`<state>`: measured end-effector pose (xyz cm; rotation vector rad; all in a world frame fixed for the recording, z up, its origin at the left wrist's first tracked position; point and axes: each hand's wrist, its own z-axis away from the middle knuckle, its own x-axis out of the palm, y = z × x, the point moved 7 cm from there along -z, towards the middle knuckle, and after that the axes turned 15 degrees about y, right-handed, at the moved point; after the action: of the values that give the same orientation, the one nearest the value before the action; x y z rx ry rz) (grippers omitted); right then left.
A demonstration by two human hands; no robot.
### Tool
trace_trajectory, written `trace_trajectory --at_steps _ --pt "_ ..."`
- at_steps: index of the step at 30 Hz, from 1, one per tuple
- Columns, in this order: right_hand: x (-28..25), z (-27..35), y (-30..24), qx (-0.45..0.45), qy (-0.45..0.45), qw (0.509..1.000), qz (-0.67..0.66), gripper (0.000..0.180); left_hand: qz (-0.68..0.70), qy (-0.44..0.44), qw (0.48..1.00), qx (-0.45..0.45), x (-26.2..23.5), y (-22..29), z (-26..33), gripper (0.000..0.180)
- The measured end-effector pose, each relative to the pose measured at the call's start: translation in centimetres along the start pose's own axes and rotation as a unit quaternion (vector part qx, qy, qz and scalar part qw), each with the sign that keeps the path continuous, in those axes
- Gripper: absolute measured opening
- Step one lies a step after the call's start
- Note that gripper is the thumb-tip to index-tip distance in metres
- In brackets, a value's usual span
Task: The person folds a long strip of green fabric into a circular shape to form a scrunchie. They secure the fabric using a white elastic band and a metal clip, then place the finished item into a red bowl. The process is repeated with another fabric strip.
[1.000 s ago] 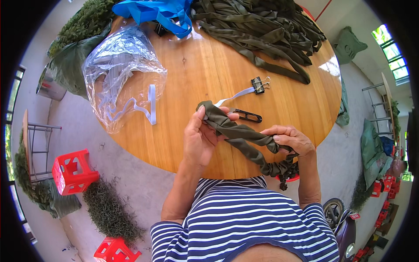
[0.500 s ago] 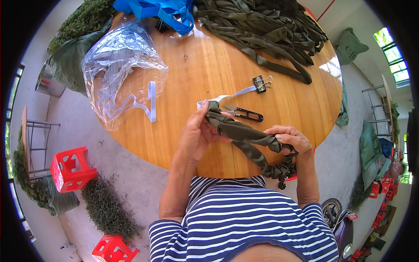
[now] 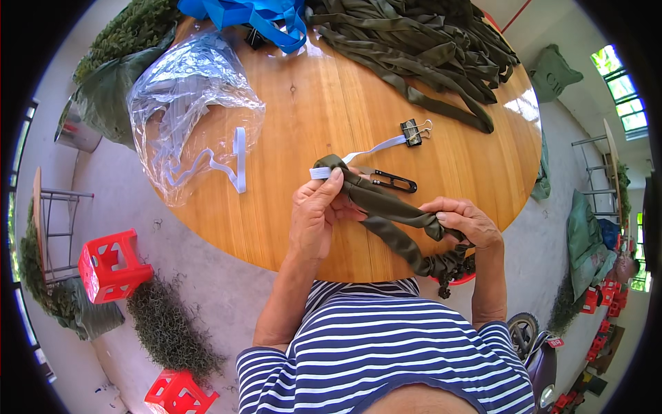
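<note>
An olive-green fabric tube [image 3: 389,205] is stretched between my two hands above the near edge of the table. My left hand [image 3: 318,212] pinches its left end, where a white elastic band [image 3: 321,173] sticks out of the opening. My right hand [image 3: 467,221] grips the tube farther along, its fingers closed round the cloth. Bunched, gathered fabric hangs below the right hand. From the left end, the elastic runs to a black binder clip [image 3: 412,133] lying on the table. Black thread snips [image 3: 395,181] lie just beyond the tube, their blades partly hidden by it.
On the round wooden table [image 3: 303,117] are a clear plastic bag [image 3: 196,90] of white elastic, a blue bag [image 3: 276,24] and a heap of green fabric strips [image 3: 420,52]. Red stools [image 3: 116,267] stand on the floor at left; a motorbike [image 3: 541,359] is at lower right.
My left hand has shifted slightly right, its thumb now pressing on the tube's end. More of the elastic shows there, folded at the opening. My right hand has moved slightly right.
</note>
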<state>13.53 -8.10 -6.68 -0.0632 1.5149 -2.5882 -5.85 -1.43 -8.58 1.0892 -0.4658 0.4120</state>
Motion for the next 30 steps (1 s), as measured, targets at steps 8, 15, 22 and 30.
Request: trace_trajectory --at_steps 8,15,22,30 --pt "-1.4 -0.5 0.6 -0.02 -0.043 0.999 -0.003 0.031 -0.082 -0.078 0.992 -0.059 0.1 -0.3 0.4 0.022" --pt "-0.1 -0.8 -2.1 -0.152 0.118 0.957 0.219 0.038 -0.04 0.007 0.999 -0.036 -0.5 -0.8 0.0 0.019" --pt "5.4 -1.5 -5.1 -0.402 0.232 0.857 0.226 0.032 -0.087 0.014 0.996 0.014 0.8 -1.0 0.5 0.024" --pt "4.4 -2.6 -4.1 -0.175 0.081 0.976 0.099 0.024 -0.04 0.03 0.998 0.029 -0.1 -0.2 0.5 0.028"
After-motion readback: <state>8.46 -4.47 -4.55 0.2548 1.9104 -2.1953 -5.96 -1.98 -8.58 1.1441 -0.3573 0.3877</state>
